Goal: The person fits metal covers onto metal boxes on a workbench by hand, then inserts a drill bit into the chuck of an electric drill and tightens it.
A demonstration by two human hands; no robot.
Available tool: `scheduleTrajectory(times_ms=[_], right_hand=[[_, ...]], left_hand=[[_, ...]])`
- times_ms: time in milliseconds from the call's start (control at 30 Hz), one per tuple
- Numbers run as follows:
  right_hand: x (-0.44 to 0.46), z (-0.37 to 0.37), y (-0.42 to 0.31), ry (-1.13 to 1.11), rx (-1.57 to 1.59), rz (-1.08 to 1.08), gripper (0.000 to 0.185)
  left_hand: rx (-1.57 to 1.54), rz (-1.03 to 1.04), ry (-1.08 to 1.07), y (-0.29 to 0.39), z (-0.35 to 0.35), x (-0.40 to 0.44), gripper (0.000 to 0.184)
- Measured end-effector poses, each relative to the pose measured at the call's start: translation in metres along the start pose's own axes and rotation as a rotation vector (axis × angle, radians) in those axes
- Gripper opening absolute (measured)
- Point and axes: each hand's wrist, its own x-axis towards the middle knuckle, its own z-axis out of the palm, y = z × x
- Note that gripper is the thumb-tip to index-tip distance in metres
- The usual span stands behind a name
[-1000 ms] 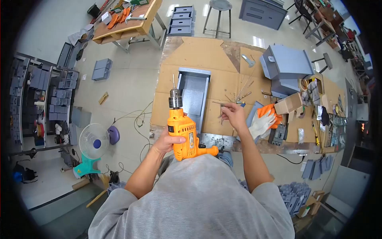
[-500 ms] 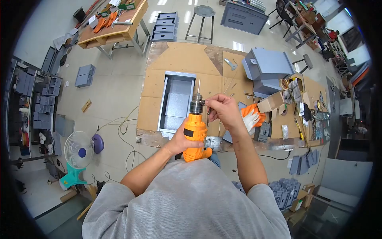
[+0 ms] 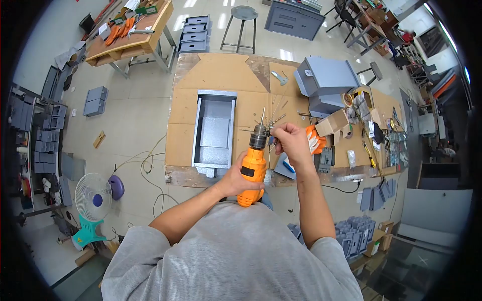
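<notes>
My left hand (image 3: 239,179) is wrapped round the body of an orange power drill (image 3: 254,163), held close to my shirt with its nose pointing away from me. A thin drill bit (image 3: 263,115) stands out of the dark metal chuck (image 3: 258,137). At the chuck's right side, the fingers of my right hand (image 3: 292,143) pinch a small dark chuck key, mostly hidden by the fingers. Left of the drill, an open grey metal box (image 3: 215,143) lies on the cardboard-covered table (image 3: 183,108).
Larger grey cabinets (image 3: 329,75) stand at the table's right, near a cardboard box (image 3: 332,123) and orange-and-white gloves (image 3: 316,140). Loose drill bits (image 3: 277,119) lie beyond my right hand. A fan (image 3: 94,196) and cables (image 3: 145,168) are on the floor to the left.
The drill and both hands have shifted right relative to the grey box, and the drill now leans slightly rightward. My right hand stays at the chuck. The whole view has shifted a little left.
</notes>
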Motion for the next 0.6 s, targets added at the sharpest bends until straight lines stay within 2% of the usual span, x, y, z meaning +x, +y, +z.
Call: scheduleTrajectory(times_ms=[100, 200, 300, 333, 367, 400, 433, 500, 533, 600], right_hand=[[0.001, 0.000, 0.005, 0.046, -0.035, -0.039, 0.010], [0.000, 0.000, 0.016, 0.145, -0.233, -0.134, 0.012], [0.000, -0.004, 0.038, 0.286, 0.015, -0.069, 0.018], [-0.002, -0.014, 0.033, 0.148, 0.059, 0.197, 0.023], [-0.001, -0.025, 0.032, 0.122, 0.163, 0.357, 0.025], [0.000, -0.034, 0.033, 0.095, 0.266, 0.517, 0.028], [0.001, -0.039, 0.033, 0.066, 0.370, 0.678, 0.031], [0.000, -0.043, 0.031, 0.072, 0.385, 0.758, 0.039], [-0.002, -0.045, 0.030, 0.079, 0.391, 0.801, 0.044], [-0.006, -0.044, 0.023, 0.087, 0.390, 0.867, 0.053]], left_hand=[[0.063, 0.020, 0.015, -0.008, 0.004, 0.003, 0.089], [0.078, -0.021, 0.044, 0.001, 0.017, 0.004, 0.086], [0.135, -0.021, 0.102, -0.013, 0.027, 0.007, 0.081], [0.217, 0.016, 0.125, -0.029, 0.029, 0.011, 0.081], [0.298, 0.050, 0.146, -0.043, 0.029, 0.014, 0.081], [0.293, -0.005, 0.116, -0.043, 0.030, 0.014, 0.094], [0.357, 0.001, 0.113, -0.043, 0.033, 0.012, 0.094], [0.485, 0.017, 0.109, -0.038, 0.040, 0.010, 0.094], [0.469, -0.068, 0.062, -0.027, 0.042, 0.009, 0.095], [0.478, -0.083, 0.047, -0.030, 0.043, 0.009, 0.096]])
